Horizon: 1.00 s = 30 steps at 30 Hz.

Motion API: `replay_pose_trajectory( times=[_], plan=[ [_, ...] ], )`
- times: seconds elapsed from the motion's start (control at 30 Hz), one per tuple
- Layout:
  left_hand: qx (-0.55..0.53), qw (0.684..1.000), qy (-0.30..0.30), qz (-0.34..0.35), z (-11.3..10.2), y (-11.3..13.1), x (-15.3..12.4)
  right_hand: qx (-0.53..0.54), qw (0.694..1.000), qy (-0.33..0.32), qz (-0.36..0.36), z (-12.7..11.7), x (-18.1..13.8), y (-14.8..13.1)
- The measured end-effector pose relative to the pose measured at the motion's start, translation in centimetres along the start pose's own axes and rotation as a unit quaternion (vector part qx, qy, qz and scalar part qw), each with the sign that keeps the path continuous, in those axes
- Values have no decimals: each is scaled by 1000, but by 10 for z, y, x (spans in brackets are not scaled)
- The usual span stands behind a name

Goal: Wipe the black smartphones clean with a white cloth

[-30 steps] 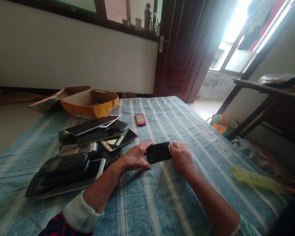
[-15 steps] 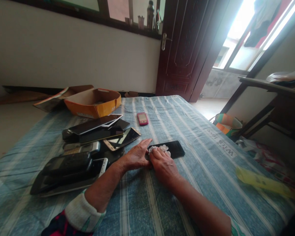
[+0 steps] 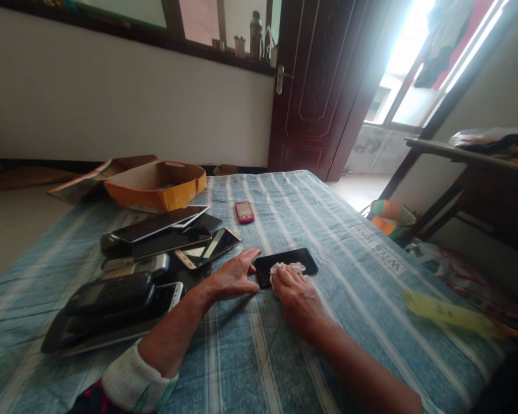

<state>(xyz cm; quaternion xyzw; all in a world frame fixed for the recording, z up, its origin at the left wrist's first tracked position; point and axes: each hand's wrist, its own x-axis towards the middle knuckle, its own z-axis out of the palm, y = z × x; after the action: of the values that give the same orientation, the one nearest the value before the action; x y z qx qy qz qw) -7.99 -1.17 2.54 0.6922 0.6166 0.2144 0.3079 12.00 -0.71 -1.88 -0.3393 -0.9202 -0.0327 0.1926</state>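
A black smartphone point(image 3: 306, 260) lies flat on the striped cloth in front of me. My right hand point(image 3: 296, 293) presses a crumpled white tissue point(image 3: 288, 268) onto its screen, fingers bunched over it. At the phone's left end is my left hand point(image 3: 235, 277), thumb and fingers spread around the corners with a gap between them. Left of that hand, a gold-edged phone point(image 3: 209, 247) lies at a slant. A pile of phones point(image 3: 155, 230) and a dark, thick handset point(image 3: 110, 294) lie farther left. A small pink-edged phone point(image 3: 244, 213) sits beyond my hands.
An open orange cardboard box point(image 3: 155, 192) stands at the far left of the cloth-covered surface point(image 3: 349, 322). A yellow translucent item point(image 3: 449, 313) lies at the right edge. Behind are a dark red door point(image 3: 315, 86) and, on the right, a dark table point(image 3: 470, 155).
My right hand and the tissue have slid along the phone toward its middle, baring its left end. My left hand has opened a little away from it. The whole view has shifted slightly.
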Motion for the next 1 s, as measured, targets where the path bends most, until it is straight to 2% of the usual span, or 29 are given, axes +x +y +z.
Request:
replay_pose_trajectory(
  times=[0.17,0.27,0.37,0.53,0.77,0.9,1.0],
  plan=[
    [37,997,70,-10,6,4,3,-1,995,-7,99,-6,12,43],
    [107,988,111,-12,12,8,3,9,989,4,147,-6,11,68],
    [174,977,123,-31,17,14,1,26,984,29,174,-2,7,82],
    [213,968,114,-64,23,20,-1,41,981,61,178,6,5,83],
    [227,962,116,-100,26,22,1,53,982,50,173,6,5,83],
    [209,965,111,-109,28,23,2,73,982,50,169,6,5,82],
    [170,970,131,-113,29,23,2,100,978,67,169,7,5,82]
  ],
)
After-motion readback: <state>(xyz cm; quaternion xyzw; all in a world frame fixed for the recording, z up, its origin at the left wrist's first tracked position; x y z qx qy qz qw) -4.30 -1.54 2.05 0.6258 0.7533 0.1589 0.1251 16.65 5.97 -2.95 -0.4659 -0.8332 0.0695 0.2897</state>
